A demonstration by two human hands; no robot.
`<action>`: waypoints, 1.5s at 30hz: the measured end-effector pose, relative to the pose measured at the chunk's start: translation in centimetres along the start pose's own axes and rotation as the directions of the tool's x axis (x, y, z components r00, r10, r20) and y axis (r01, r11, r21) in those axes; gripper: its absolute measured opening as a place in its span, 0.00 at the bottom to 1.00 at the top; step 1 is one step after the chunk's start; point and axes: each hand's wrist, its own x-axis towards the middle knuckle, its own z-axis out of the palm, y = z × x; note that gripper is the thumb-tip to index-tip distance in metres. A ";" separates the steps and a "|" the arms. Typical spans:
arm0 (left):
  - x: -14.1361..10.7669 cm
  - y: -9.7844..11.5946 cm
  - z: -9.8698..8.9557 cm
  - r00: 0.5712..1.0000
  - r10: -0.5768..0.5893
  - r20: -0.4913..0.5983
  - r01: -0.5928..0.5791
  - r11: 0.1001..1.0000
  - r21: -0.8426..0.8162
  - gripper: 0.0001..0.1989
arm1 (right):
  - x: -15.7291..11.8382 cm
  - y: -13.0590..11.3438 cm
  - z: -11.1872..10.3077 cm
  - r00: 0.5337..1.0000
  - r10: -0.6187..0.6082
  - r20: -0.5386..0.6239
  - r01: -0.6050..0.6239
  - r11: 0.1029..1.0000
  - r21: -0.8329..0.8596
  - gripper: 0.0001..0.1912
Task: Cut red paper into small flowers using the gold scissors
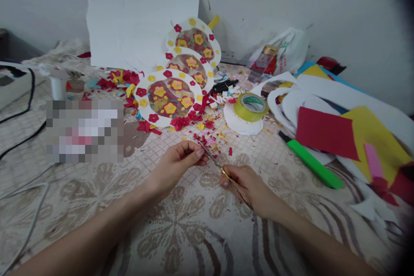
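Note:
My right hand (pixel 241 183) is closed round the handles of a pair of scissors (pixel 223 170), whose blades point up and left. The blade tips reach the fingers of my left hand (pixel 184 157), which are pinched together; whatever is between them is too small or hidden to make out. Just beyond my hands lie small red, pink and yellow paper scraps (pixel 211 138). Behind these, a white oval paper frame (pixel 144 105) with red and yellow paper flowers leans in front of two similar ones.
A yellow tape roll (pixel 246 110) sits on a white paper piece. To the right are a green cutter knife (pixel 313 164), red paper (pixel 326 131) and yellow paper (pixel 388 146). A glue gun (pixel 57 79) stands left, near cables. White board (pixel 142 26) leans on the wall.

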 end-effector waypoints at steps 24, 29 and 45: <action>0.2 1.1 -0.5 0.987 -0.065 0.147 0.060 0.997 0.039 0.06 | -0.9 0.8 -1.9 0.984 -0.027 0.173 -0.024 0.957 0.288 0.28; 0.2 1.1 -0.6 0.986 -0.081 0.144 0.077 0.996 0.034 0.06 | -0.8 0.8 -2.1 0.986 -0.040 0.164 -0.002 0.970 0.245 0.26; 0.2 1.2 -0.7 0.983 -0.101 0.155 0.100 0.995 0.018 0.07 | -0.7 0.7 -2.4 0.986 -0.074 0.152 0.047 0.984 0.175 0.25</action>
